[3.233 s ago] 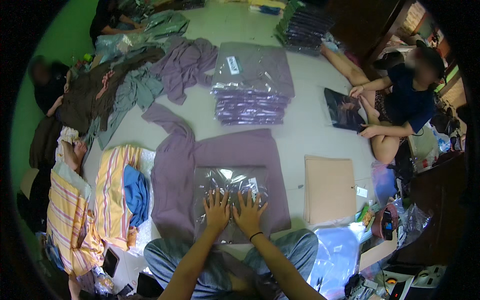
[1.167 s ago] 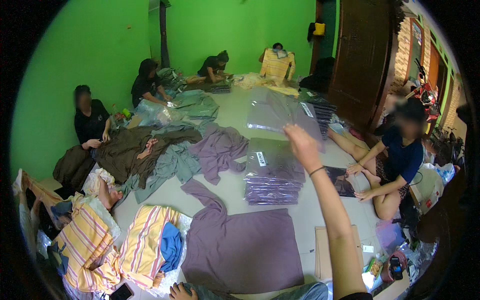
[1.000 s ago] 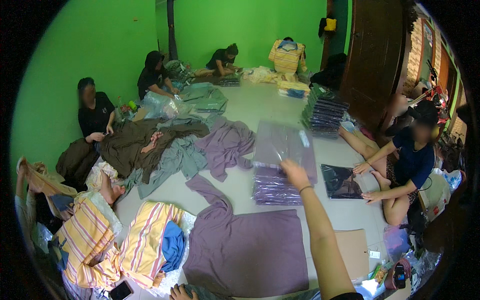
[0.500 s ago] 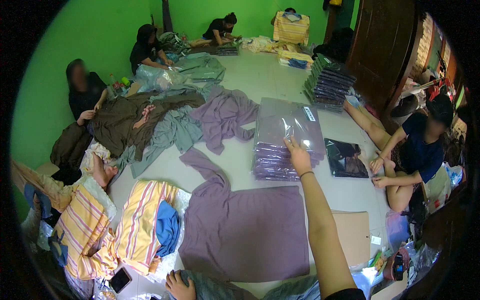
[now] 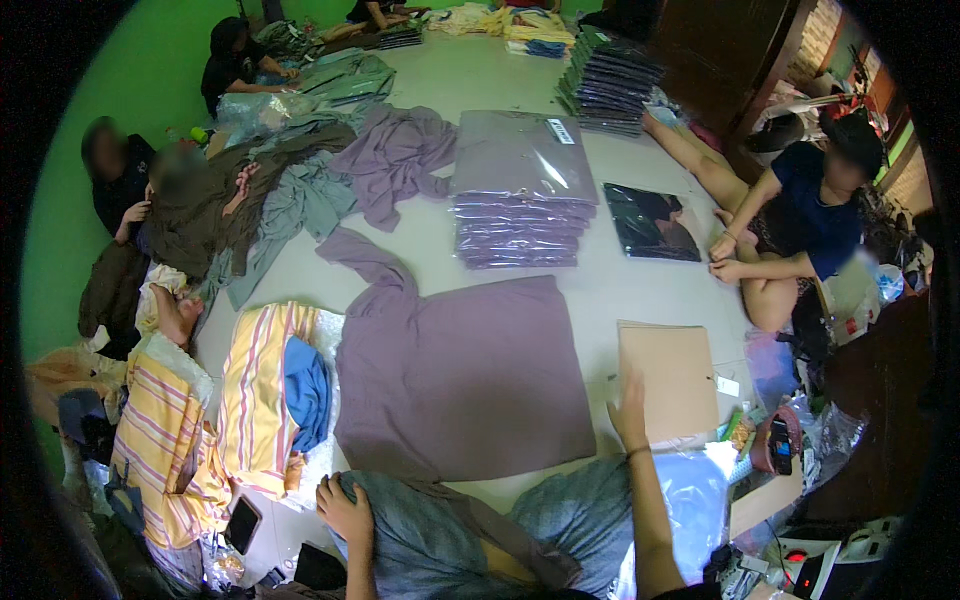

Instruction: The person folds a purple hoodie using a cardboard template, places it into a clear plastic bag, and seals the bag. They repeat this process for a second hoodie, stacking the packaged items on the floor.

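My left hand rests on the grey-blue cloth over my knee, fingers laid over it and holding nothing. My right hand, a little blurred, is held with its fingers stretched at the left edge of the tan cardboard sheets; whether it touches them I cannot tell. Spread flat on the floor in front of me is a mauve long-sleeved top, one sleeve reaching to the far left. Beyond it stands a stack of mauve garments in clear plastic bags, with a white label on the uppermost one.
Yellow striped cloth with blue fabric and a phone lie left. Clear plastic bags lie by my right forearm. A co-worker sits right beside a black bagged garment. Brown clothes and other people are far left.
My right hand has left the bagged stack and come back toward me, to the cardboard sheets. The view has tipped down, showing more of my lap. My left hand stays on my knee.
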Demonstrator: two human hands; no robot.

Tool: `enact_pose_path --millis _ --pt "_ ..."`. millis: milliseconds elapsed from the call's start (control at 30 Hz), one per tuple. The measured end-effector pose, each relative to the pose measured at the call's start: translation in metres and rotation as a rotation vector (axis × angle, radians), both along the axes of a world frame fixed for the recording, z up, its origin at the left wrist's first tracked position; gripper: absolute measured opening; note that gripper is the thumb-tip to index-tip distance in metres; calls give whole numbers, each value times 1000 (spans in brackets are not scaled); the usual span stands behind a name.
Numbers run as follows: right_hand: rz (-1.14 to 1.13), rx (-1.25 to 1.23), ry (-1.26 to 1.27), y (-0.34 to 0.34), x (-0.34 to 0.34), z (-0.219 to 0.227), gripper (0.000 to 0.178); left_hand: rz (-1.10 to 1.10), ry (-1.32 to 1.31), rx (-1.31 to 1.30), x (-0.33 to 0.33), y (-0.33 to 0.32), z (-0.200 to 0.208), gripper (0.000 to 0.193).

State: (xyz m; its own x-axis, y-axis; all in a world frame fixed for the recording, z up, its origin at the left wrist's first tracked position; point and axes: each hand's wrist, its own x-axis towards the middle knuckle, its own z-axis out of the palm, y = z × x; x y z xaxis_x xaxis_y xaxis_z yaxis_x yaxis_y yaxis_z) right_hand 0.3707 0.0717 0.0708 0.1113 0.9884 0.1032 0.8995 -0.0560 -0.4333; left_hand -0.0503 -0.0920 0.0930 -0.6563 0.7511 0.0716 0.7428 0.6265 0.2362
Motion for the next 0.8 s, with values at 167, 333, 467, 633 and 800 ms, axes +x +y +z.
enact_pose_path --millis 167,333,467,633,800 --pt "36 -572 -266 -60 62 -40 71 7 79 -50 1 1 -1 38" --pt "-265 -289 -198 -44 55 -74 84 16 89 -71 -4 -7 -3 40" --pt "-416 -482 -349 -36 49 -81 85 29 67 -43 -7 -16 -3 40" --pt "-343 -509 -257 -32 55 -80 76 21 44 -52 -8 -17 -2 42" --pt "-241 -430 -165 -34 60 -71 48 23 10 -54 -7 -15 -1 42"
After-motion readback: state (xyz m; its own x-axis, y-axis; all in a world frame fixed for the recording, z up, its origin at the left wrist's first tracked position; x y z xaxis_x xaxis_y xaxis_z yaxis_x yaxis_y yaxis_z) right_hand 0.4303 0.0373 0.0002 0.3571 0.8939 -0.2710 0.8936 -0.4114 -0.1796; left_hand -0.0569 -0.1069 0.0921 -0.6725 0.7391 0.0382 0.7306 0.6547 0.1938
